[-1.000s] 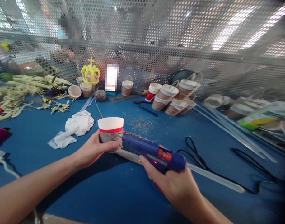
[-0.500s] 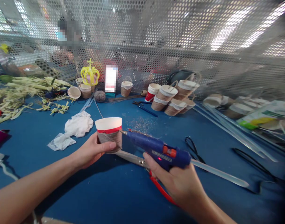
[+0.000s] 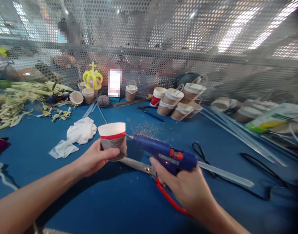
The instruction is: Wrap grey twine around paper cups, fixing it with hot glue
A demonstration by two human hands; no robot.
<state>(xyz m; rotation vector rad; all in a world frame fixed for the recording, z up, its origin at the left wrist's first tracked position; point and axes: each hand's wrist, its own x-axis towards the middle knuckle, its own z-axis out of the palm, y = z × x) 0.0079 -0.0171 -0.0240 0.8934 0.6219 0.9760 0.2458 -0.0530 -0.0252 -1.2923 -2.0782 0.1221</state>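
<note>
The left hand [image 3: 97,157] is clamped on a white paper cup with a red band and grey yarn wrapping [image 3: 113,143], the thumb lying on the yarn. This cup is above the blue table [image 3: 102,204], its long axis nearly upright and its open rim up. The right hand [image 3: 188,185] is closed around a dark blue plastic glue gun [image 3: 152,147]; its long axis slopes gently down to the right, with the metal nozzle pointing left to the red band. If the tip touches, I cannot tell. A clear glue stick [image 3: 227,175] comes out at the rear. Below the gun lie red-handled metal scissors [image 3: 135,164]. Bare table extends towards the near edge, while brown cups with white rims [image 3: 174,94] stand near the metal mesh [image 3: 144,35].
</note>
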